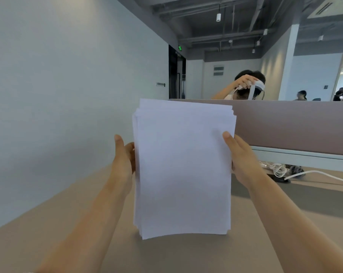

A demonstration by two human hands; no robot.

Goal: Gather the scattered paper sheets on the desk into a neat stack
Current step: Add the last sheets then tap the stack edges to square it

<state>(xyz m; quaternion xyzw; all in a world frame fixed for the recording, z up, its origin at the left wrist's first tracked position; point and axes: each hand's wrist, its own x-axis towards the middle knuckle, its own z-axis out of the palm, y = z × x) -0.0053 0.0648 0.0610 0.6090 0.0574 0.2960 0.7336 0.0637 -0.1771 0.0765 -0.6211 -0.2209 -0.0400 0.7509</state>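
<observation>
Both hands, left hand (pixel 125 154) and right hand (pixel 240 156), are gripping the upright paper stack (pixel 183 170) by its side edges, fingers clamped, its bottom edge resting on the counter (pixel 48 223)

Head-worn camera looks forward and down, close over desk (pixel 186 257)

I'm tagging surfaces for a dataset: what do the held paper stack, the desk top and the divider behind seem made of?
The stack: thin white paper, matte; staggered sheet edges show at its top. The desk: smooth beige top with soft sheen, probably laminate, not certain. The divider: matte mauve-grey panel, possibly fabric-covered; texture too blurred to tell.
</observation>
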